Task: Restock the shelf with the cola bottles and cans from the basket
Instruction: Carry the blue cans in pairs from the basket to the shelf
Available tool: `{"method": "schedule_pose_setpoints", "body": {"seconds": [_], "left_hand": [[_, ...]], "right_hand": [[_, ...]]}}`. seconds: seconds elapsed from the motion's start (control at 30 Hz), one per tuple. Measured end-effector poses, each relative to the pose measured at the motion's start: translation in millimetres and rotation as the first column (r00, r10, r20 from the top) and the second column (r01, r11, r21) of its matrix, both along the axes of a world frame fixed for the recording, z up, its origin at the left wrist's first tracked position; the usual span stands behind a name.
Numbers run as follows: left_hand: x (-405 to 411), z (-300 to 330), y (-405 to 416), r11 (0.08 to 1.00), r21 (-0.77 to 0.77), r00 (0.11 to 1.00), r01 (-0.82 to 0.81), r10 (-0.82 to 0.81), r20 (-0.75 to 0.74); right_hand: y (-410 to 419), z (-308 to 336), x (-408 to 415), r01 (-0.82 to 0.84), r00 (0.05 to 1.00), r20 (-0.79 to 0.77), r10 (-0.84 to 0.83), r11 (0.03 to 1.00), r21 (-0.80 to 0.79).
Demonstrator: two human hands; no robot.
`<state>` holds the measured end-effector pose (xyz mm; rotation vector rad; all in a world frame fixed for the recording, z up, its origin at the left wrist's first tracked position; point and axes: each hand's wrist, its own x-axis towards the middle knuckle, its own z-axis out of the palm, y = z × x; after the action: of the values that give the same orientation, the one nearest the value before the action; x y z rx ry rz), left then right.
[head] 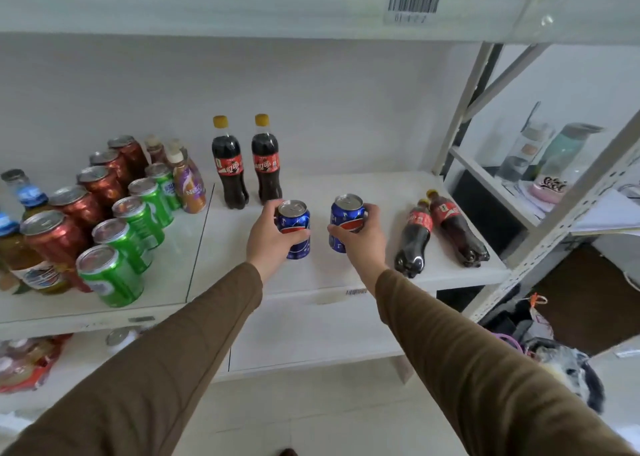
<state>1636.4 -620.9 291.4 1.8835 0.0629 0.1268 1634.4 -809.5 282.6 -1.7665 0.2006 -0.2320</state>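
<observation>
My left hand [268, 239] grips a blue cola can [295, 229] and my right hand [362, 237] grips a second blue cola can [346, 218], both held upright over the middle of the white shelf [346, 268]. Whether the cans rest on the shelf is unclear. Behind the left can, two cola bottles with yellow caps [230, 163] [266, 159] stand upright near the back wall. Two more cola bottles [415, 237] [457, 229] lie on their sides at the shelf's right end. The basket is out of view.
Rows of red cans [83, 208] and green cans [133, 227] fill the shelf's left section beyond a clear divider [199, 241], with tea bottles [20, 241] at far left. An upper shelf [242, 5] hangs overhead. A metal upright [460, 109] borders the right.
</observation>
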Motion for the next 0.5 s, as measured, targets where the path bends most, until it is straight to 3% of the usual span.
{"method": "schedule_pose_setpoints", "body": {"seconds": [0.5], "left_hand": [[140,-12,-30,0.996,0.079,0.998,-0.038,0.042,-0.048]], "right_hand": [[-18,-17,147,-0.015,0.998,-0.069,0.005,0.988,-0.155]]}}
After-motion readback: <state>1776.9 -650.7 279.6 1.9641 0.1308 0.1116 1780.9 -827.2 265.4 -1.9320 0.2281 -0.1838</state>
